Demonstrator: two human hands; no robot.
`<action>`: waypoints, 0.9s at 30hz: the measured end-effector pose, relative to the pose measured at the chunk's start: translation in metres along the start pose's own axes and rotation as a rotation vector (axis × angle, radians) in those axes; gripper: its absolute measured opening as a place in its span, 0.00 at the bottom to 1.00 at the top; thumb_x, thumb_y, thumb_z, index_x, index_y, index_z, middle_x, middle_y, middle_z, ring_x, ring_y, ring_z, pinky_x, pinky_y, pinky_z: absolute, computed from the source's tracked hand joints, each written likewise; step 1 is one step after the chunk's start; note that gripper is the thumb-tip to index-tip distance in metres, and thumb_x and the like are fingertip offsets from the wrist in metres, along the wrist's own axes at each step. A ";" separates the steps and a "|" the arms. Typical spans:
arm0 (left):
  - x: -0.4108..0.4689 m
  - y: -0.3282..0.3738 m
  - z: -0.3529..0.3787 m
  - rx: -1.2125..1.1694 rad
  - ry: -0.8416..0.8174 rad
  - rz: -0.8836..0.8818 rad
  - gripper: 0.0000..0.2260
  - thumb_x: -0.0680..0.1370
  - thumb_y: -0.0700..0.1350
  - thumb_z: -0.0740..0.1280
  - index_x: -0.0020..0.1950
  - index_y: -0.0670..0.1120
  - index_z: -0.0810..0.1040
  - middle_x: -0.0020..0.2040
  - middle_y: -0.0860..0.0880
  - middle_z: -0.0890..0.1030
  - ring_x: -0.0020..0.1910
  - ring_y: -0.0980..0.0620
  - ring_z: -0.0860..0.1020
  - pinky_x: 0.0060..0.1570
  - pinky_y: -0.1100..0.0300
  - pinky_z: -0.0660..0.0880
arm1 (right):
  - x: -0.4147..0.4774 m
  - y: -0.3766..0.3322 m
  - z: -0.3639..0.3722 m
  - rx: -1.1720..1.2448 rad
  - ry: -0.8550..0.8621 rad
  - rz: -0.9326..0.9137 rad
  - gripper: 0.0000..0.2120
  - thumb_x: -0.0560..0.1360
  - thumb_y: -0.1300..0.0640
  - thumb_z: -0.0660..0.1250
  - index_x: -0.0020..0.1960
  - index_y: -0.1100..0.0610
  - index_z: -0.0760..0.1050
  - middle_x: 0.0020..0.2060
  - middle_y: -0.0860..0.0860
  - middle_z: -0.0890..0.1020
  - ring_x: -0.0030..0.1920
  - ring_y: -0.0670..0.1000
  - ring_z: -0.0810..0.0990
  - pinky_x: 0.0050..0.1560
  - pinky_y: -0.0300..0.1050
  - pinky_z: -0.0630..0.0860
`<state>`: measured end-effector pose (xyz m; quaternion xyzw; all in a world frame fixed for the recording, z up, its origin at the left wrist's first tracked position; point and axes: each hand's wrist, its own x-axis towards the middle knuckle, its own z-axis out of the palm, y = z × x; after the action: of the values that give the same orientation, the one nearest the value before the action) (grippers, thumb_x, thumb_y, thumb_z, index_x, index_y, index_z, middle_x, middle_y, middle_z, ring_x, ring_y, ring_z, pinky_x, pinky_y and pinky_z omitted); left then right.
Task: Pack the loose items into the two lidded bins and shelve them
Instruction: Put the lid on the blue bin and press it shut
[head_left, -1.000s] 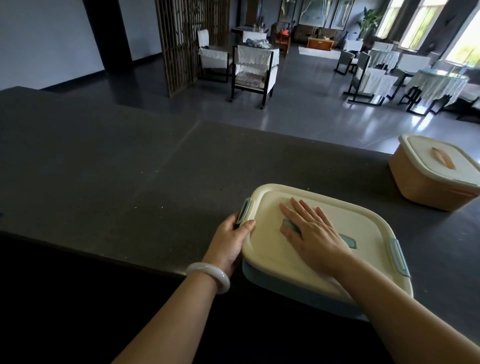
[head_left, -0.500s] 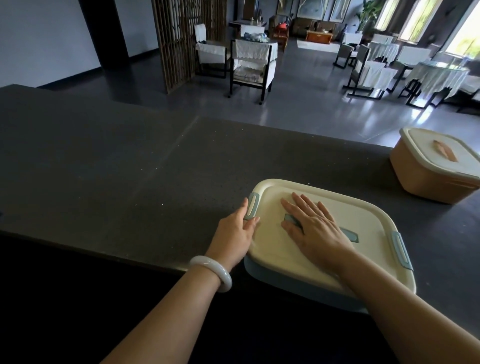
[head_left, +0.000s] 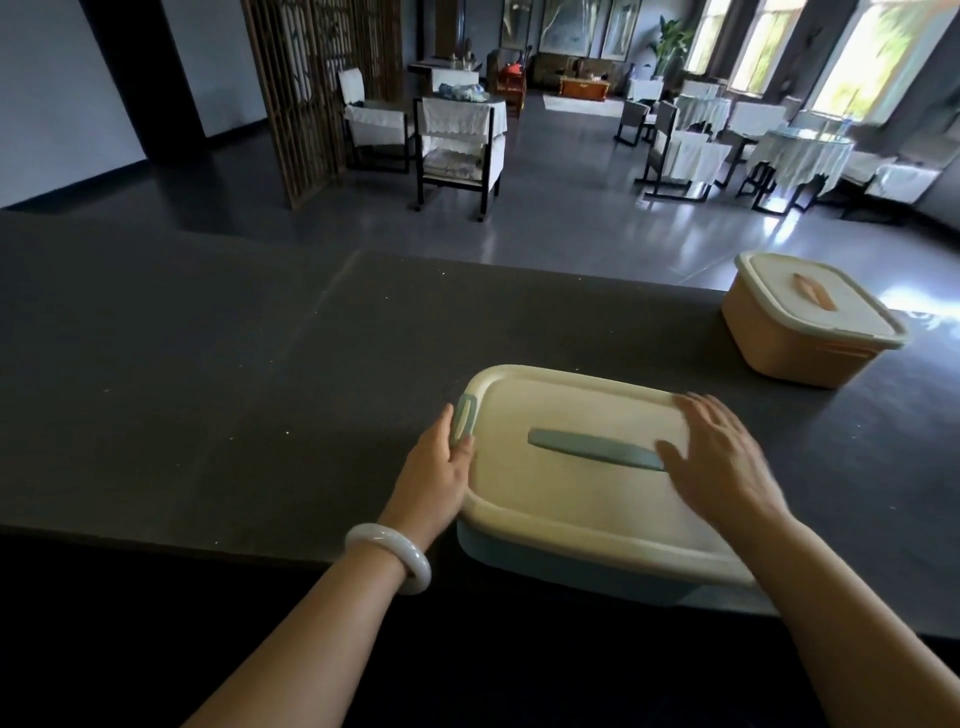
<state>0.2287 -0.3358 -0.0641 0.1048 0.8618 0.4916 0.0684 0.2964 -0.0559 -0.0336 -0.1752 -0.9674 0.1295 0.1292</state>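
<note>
Blue bin (head_left: 571, 499) at counter (head_left: 208, 389) edge | orange bin (head_left: 795, 343) well apart

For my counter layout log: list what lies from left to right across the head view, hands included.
white bangle → left hand → teal lid handle of the blue bin → right hand → orange bin

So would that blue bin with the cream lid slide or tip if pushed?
Probably slides rather than tips: the blue bin is low and wide on the counter. Likely rigid plastic, so it should keep its shape. Weight unclear: the lid hides the contents.
</note>
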 end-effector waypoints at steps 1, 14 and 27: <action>-0.001 0.000 0.004 -0.015 0.018 0.007 0.24 0.84 0.52 0.55 0.79 0.49 0.55 0.76 0.48 0.64 0.73 0.51 0.65 0.60 0.67 0.60 | -0.004 0.016 -0.003 -0.063 -0.050 0.134 0.32 0.77 0.45 0.64 0.76 0.54 0.59 0.75 0.54 0.63 0.75 0.55 0.60 0.73 0.54 0.59; 0.056 0.017 0.044 -0.073 0.243 -0.014 0.20 0.85 0.47 0.53 0.77 0.47 0.62 0.74 0.46 0.68 0.72 0.47 0.67 0.68 0.56 0.64 | 0.050 0.061 0.021 0.309 -0.025 0.269 0.21 0.81 0.54 0.56 0.74 0.53 0.62 0.70 0.56 0.68 0.65 0.60 0.71 0.60 0.50 0.67; 0.242 0.063 0.107 -0.035 0.305 -0.091 0.20 0.85 0.47 0.53 0.76 0.47 0.63 0.73 0.45 0.70 0.70 0.45 0.70 0.64 0.55 0.66 | 0.252 0.108 0.041 0.273 -0.072 0.208 0.22 0.81 0.53 0.52 0.74 0.56 0.61 0.66 0.58 0.70 0.61 0.61 0.73 0.58 0.52 0.70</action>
<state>0.0248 -0.1553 -0.0681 -0.0111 0.8573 0.5133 -0.0391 0.0890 0.1271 -0.0520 -0.2505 -0.9215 0.2784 0.1029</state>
